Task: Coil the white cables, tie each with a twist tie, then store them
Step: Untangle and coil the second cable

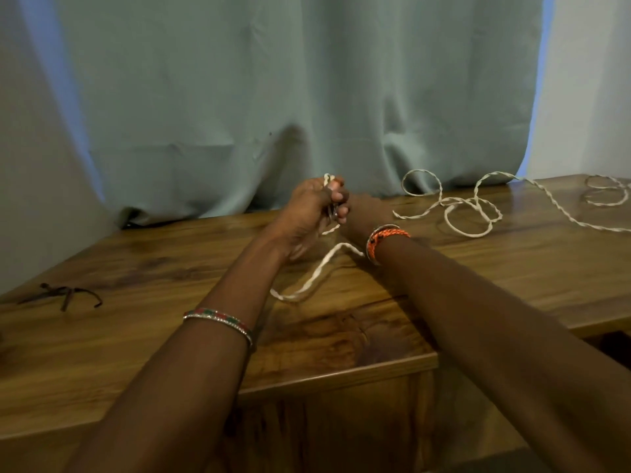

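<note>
Coiling begins: left hand [307, 209] pinches the white cable [316, 273]; right hand [358, 213] grip hidden, must gather loops toward the surface's far edge.

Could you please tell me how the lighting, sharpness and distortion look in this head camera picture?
Head view: dim, with bluish daylight leaking round the curtain edges; soft glare on the wooden table; wide-angle bending tilts the table edges; the hands, left hand and right hand, and the white cable look slightly soft; the dark twist ties are hard to resolve.
</note>
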